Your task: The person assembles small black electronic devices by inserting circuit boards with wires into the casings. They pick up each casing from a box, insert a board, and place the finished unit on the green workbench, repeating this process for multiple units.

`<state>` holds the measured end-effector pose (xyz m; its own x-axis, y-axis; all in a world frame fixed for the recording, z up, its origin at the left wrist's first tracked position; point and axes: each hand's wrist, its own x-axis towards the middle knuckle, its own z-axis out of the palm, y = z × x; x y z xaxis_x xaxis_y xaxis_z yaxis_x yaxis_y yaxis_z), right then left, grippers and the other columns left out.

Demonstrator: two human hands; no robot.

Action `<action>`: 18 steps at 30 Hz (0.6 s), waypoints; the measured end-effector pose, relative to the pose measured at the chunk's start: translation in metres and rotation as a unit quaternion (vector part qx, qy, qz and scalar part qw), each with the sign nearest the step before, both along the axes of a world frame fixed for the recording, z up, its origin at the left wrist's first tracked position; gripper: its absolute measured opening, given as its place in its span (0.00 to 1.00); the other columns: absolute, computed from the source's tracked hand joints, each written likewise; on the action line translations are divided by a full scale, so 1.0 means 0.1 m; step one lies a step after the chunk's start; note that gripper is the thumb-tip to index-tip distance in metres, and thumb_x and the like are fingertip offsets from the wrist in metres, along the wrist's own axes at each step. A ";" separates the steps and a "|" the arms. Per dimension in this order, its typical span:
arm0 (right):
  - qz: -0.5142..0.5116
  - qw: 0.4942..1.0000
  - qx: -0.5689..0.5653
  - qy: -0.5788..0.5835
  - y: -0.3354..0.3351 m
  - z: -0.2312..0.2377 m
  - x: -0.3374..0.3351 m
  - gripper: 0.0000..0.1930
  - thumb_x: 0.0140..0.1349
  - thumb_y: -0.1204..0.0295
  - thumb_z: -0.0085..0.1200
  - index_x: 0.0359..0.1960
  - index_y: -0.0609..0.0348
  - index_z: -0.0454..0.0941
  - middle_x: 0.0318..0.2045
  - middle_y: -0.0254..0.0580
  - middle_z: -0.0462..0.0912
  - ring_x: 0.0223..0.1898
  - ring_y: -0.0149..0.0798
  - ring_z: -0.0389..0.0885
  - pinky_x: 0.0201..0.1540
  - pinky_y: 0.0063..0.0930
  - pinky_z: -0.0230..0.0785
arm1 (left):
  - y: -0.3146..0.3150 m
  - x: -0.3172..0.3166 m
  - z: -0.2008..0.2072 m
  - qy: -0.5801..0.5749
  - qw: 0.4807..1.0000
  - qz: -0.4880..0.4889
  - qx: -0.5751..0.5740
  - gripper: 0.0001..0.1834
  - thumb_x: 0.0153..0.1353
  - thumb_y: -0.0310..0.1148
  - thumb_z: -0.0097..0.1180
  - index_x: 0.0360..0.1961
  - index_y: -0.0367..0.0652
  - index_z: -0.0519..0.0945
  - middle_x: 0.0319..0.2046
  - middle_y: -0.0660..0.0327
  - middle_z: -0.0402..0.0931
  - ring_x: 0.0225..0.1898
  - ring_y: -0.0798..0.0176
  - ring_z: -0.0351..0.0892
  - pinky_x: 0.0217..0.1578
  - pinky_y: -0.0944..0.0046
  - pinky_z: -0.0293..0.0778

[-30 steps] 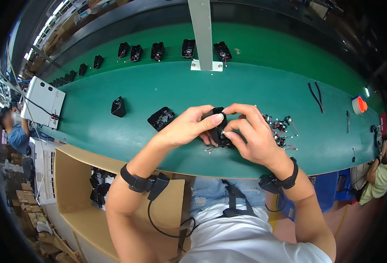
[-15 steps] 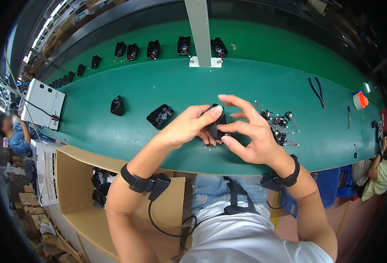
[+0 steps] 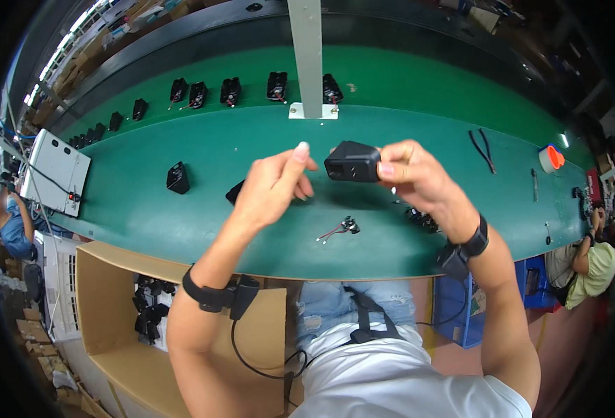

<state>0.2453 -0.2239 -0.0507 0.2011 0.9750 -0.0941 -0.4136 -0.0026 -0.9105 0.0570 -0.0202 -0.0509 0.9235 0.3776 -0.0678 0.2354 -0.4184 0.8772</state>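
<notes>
My right hand (image 3: 419,174) grips a black plastic housing (image 3: 353,161) by its right end, thumb in front, held above the table. The housing's near face has small slots in it. My left hand (image 3: 274,184) is just left of it, thumb raised and fingers loosely bent, with nothing in it. Behind the left hand, another black housing (image 3: 234,191) is mostly hidden. Below the held housing lies a small wired part (image 3: 350,225) with red and dark leads. More wired parts (image 3: 422,219) lie in a pile, partly covered by my right forearm.
A black housing (image 3: 178,178) stands farther left on the green table (image 3: 286,247). Several wired housings (image 3: 230,91) line the green strip behind, near a metal post (image 3: 307,63). Pliers (image 3: 482,151) and an orange-white roll (image 3: 550,159) lie right. A cardboard box (image 3: 105,299) stands below left.
My left hand has let go of the black housing and drawn left. My right hand now holds it alone, raised and turned. The wired part beneath has come into plain sight.
</notes>
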 end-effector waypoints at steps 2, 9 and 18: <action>-0.012 0.993 0.009 -0.118 0.15 0.13 0.22 0.09 0.60 0.71 0.66 0.32 0.67 0.86 0.55 0.56 0.80 0.56 0.39 0.78 0.58 0.29 0.67 | 0.15 -0.08 0.00 0.014 0.982 0.005 0.188 0.31 0.71 0.57 0.46 0.52 0.36 0.78 0.32 0.52 0.83 0.35 0.59 0.82 0.36 0.60 0.78; -0.053 0.558 -0.091 -0.823 0.91 0.00 1.29 0.14 0.46 0.72 0.71 0.37 0.59 0.88 0.65 0.47 0.73 0.62 0.52 0.74 0.61 0.43 0.71 | 0.17 -0.27 0.07 0.332 0.826 0.013 0.455 0.42 0.53 0.59 0.69 0.60 0.42 0.72 0.60 0.44 0.69 0.52 0.38 0.79 0.52 0.49 0.78; -0.095 0.541 -0.137 -0.824 0.89 -0.22 1.56 0.17 0.51 0.66 0.67 0.44 0.54 0.88 0.69 0.52 0.67 0.70 0.51 0.64 0.71 0.41 0.60 | 0.29 -0.13 -0.10 0.201 0.897 -0.058 0.389 0.33 0.54 0.43 0.69 0.58 0.42 0.72 0.48 0.43 0.77 0.48 0.36 0.81 0.49 0.46 0.79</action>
<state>0.4013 -0.1347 -0.0724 0.3268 0.9168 0.2296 0.9433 -0.3315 -0.0190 0.0442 0.0092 -0.0608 0.9197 0.3577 -0.1618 0.3824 -0.9095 0.1629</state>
